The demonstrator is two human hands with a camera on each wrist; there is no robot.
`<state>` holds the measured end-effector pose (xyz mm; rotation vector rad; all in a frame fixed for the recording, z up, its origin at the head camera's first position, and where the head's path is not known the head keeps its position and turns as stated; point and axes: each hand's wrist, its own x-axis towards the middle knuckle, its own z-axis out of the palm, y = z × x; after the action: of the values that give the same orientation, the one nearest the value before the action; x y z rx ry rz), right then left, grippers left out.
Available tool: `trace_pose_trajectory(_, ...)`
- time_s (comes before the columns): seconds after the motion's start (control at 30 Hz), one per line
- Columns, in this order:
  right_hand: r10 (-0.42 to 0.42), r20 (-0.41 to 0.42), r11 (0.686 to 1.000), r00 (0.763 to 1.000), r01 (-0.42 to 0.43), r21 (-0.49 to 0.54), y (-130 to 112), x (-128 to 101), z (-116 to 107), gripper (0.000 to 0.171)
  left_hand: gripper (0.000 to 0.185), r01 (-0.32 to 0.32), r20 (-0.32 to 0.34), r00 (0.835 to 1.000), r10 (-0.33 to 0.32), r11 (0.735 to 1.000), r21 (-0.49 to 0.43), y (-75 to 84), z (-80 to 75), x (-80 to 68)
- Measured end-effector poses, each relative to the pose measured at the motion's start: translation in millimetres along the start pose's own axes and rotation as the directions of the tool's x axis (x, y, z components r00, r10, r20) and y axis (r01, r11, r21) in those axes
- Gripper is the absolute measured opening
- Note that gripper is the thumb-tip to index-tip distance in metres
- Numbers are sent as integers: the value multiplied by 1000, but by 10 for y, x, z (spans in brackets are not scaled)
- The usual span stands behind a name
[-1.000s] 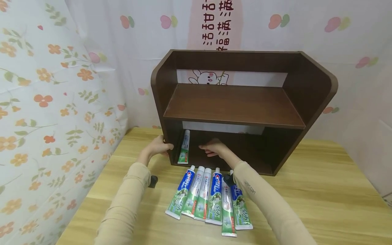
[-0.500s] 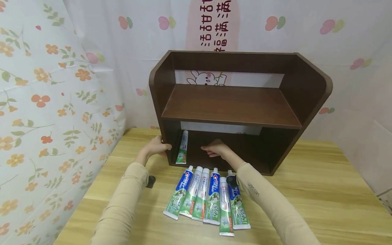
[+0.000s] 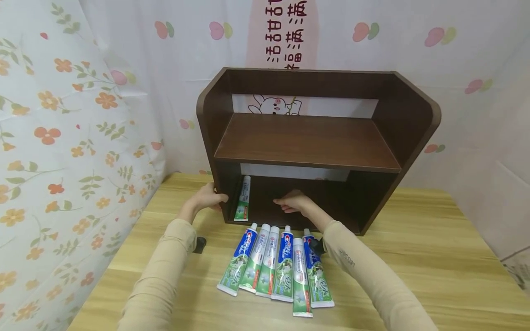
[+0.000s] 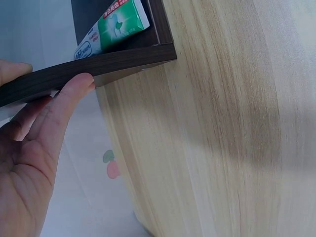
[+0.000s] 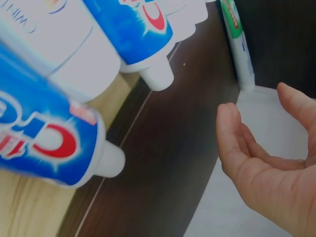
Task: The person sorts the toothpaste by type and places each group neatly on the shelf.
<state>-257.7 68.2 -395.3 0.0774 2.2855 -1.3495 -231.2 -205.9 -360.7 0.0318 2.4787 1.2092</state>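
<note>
My left hand (image 3: 209,196) grips the left side panel of a dark brown two-tier shelf (image 3: 306,142); in the left wrist view the panel edge (image 4: 89,66) runs between thumb and fingers. A green and white toothpaste tube (image 3: 243,200) lies on the lower tier, against that panel. Over the lower tier my right hand (image 3: 294,201) is held with loosely bent fingers, thumb apart, nothing between them. In front of the shelf several toothpaste tubes lie in a row, caps toward it: a blue and green tube (image 3: 239,262) at the left, another (image 3: 319,276) at the right, white and green ones among them.
The shelf stands on a wood-grain table (image 3: 434,266). Behind it hangs a white printed curtain (image 3: 182,69), and a floral curtain (image 3: 83,184) borders the left side. The upper shelf board (image 3: 306,140) overhangs my right hand.
The view has shifted slightly, so shelf and tubes appear a little farther left. Both hands keep nearly the same places at the shelf; the tubes lie as before.
</note>
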Motion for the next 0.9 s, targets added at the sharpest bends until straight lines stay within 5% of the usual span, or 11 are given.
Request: trace_pose_trajectory(0.9,-1,-24,1000,1000,1,-4,382,-151,-222,48,76,12,22,1000,-13,1000,25,-16,-25,19)
